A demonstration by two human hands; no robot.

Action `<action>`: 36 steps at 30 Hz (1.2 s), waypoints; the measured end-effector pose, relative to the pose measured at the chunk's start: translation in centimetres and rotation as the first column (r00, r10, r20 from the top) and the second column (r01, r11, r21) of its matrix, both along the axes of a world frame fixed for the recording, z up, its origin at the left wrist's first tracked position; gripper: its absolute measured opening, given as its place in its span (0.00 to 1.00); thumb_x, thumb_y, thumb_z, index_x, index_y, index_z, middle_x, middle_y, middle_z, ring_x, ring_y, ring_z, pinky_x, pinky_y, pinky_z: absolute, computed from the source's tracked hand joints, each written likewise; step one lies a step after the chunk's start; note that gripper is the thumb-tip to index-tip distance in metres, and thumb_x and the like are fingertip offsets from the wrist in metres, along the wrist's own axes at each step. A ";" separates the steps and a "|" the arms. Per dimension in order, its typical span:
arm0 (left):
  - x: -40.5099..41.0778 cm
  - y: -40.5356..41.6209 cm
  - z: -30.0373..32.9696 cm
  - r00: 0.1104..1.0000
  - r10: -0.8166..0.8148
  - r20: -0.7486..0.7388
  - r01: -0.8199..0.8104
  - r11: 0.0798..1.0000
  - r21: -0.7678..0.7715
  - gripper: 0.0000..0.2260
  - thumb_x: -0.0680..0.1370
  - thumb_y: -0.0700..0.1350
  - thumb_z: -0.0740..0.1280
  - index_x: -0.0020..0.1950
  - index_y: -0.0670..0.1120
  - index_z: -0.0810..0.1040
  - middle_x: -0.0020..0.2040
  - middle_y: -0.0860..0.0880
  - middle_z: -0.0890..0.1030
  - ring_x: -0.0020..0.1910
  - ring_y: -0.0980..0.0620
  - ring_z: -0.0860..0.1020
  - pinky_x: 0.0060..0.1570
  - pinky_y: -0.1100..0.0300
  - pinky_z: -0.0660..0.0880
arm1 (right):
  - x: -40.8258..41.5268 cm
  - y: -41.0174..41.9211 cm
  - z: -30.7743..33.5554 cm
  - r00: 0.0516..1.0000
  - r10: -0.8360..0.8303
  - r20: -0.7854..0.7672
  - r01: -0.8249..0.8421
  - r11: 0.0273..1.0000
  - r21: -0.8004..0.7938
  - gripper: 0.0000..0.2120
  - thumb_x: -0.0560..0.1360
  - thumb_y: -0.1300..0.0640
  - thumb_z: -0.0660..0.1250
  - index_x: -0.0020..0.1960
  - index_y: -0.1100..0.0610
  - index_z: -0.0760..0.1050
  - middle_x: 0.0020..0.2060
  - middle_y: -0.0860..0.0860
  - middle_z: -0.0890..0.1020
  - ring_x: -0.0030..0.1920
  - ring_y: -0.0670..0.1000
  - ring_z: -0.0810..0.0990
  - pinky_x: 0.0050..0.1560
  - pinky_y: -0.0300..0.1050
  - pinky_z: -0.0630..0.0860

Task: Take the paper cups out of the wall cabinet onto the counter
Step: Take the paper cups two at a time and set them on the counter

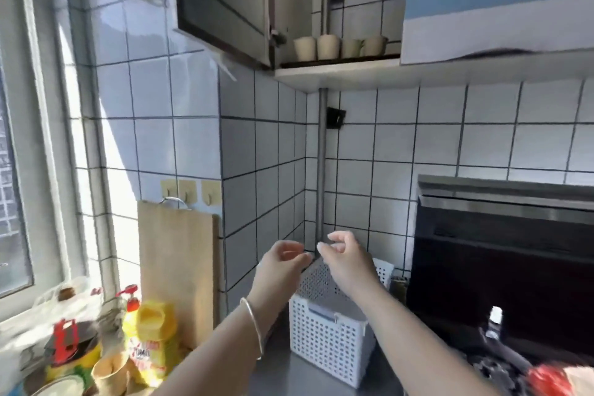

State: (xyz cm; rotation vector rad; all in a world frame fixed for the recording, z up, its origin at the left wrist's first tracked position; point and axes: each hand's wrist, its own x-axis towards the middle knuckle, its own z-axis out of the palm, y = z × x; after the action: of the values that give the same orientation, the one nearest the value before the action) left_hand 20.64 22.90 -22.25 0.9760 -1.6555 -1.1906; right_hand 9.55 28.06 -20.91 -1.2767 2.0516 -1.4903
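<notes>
Several pale paper cups (328,46) stand in a row on the bottom shelf of the wall cabinet (337,72), high in the head view. The cabinet door (221,0) hangs swung open to the left. Both my hands are raised in front of the tiled corner, well below the shelf. My left hand (286,262), with a silver bangle on the wrist, has its fingers curled loosely and holds nothing. My right hand (345,255) is beside it, fingers apart and empty. The two hands almost touch at the fingertips.
A white perforated basket (328,334) stands on the steel counter (308,376) under my hands. A wooden cutting board (178,270) leans on the left wall. Yellow bottles (151,341) and jars crowd the window sill corner. A black range unit (501,267) fills the right.
</notes>
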 end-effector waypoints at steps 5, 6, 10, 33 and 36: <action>-4.5 -6.3 5.8 0.999 -0.035 0.000 0.035 0.992 -0.118 0.09 0.73 0.45 0.68 0.53 0.49 0.77 0.50 0.52 0.81 0.41 0.57 0.78 0.35 0.69 0.70 | -3.6 -5.3 6.0 0.996 -0.086 -0.026 0.083 0.993 -0.087 0.17 0.75 0.50 0.63 0.62 0.54 0.71 0.54 0.52 0.81 0.51 0.52 0.78 0.44 0.41 0.73; -5.4 -7.4 6.8 0.999 -0.042 -0.009 0.041 0.991 -0.129 0.09 0.73 0.45 0.68 0.54 0.50 0.77 0.50 0.52 0.81 0.41 0.56 0.77 0.34 0.69 0.70 | -4.2 -6.2 7.0 0.994 -0.095 -0.055 0.089 0.991 -0.096 0.16 0.75 0.51 0.62 0.62 0.54 0.71 0.53 0.51 0.81 0.48 0.51 0.77 0.39 0.38 0.71; -9.0 -11.5 10.4 0.996 -0.082 -0.029 0.074 0.974 -0.216 0.09 0.74 0.44 0.68 0.54 0.50 0.76 0.50 0.52 0.81 0.38 0.56 0.75 0.30 0.69 0.70 | -6.9 -9.6 10.4 0.978 -0.157 -0.140 0.131 0.976 -0.175 0.15 0.76 0.53 0.61 0.61 0.54 0.72 0.46 0.47 0.76 0.45 0.48 0.73 0.33 0.35 0.65; -19.8 -32.9 32.8 0.974 0.109 -0.196 -0.216 0.696 -0.685 0.15 0.75 0.44 0.67 0.60 0.46 0.74 0.52 0.49 0.79 0.51 0.49 0.78 0.51 0.57 0.76 | -19.5 -28.3 33.8 0.749 -0.490 -0.445 0.064 0.724 -0.687 0.15 0.75 0.61 0.61 0.61 0.59 0.71 0.58 0.54 0.77 0.57 0.53 0.75 0.49 0.38 0.65; -20.3 -35.5 34.2 0.960 0.215 -0.182 -0.274 0.567 -0.777 0.19 0.74 0.44 0.68 0.63 0.44 0.71 0.61 0.45 0.74 0.59 0.47 0.75 0.57 0.59 0.71 | -20.3 -30.2 35.2 0.729 -0.483 -0.486 0.106 0.780 -0.617 0.19 0.75 0.59 0.61 0.65 0.60 0.68 0.62 0.56 0.74 0.60 0.54 0.74 0.51 0.40 0.66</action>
State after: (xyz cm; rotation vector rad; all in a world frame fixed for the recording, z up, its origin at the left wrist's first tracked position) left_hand 0.37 -12.59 11.92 0.5285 -1.6645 -0.1849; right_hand -10.72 -2.11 14.31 -1.9454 2.4176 -2.1638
